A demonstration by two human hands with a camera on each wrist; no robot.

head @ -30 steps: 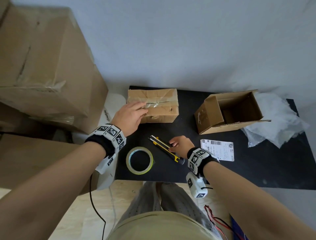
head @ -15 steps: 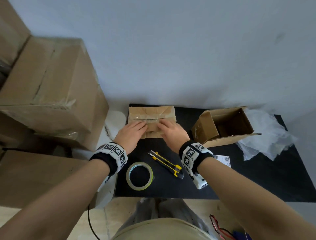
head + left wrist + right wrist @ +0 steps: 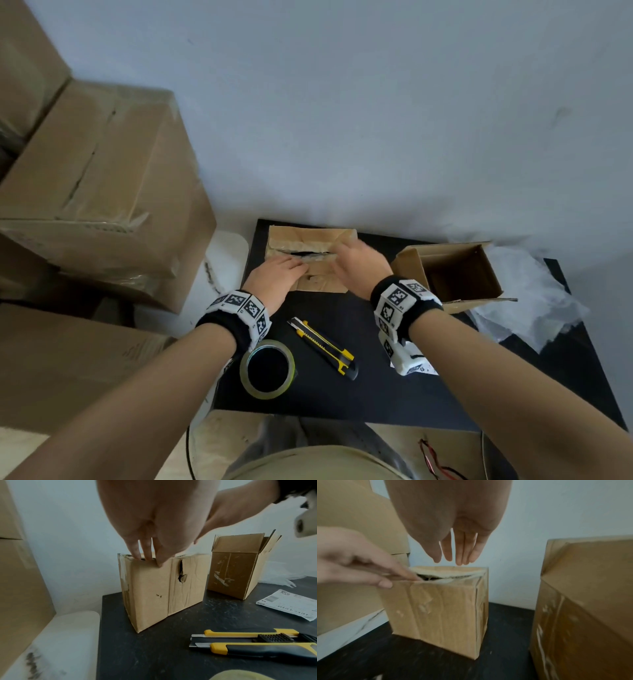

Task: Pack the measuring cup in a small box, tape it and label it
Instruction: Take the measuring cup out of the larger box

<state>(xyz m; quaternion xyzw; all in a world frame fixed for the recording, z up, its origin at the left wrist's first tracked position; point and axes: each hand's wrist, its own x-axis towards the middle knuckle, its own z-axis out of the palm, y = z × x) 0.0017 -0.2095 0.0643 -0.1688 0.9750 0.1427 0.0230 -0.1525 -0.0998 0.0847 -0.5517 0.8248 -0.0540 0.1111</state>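
Observation:
A small, creased cardboard box (image 3: 308, 236) stands at the back of the black table (image 3: 394, 387). Its top flaps are down, with a dark gap along the taped seam. My left hand (image 3: 281, 274) lies on the near flap, straight fingers at the seam and thumb on the front face (image 3: 150, 559). Beside it, my right hand (image 3: 356, 260) hovers just above the far flap with straight fingers, not touching it in the right wrist view (image 3: 455, 555). The measuring cup is not visible. A tape roll (image 3: 268, 369) lies near my left wrist. The shipping label (image 3: 291, 604) lies on the table to the right.
A yellow-black utility knife (image 3: 323, 347) lies between my arms. A second, open cardboard box (image 3: 455, 274) stands right of the small one, with crumpled plastic wrap (image 3: 534, 301) beyond it. Large cartons (image 3: 96, 192) are stacked left of the table. A wall is close behind.
My right hand has left the utility knife on the table and moved up to the box top. A gap now shows along the seam. My left hand stayed at the box.

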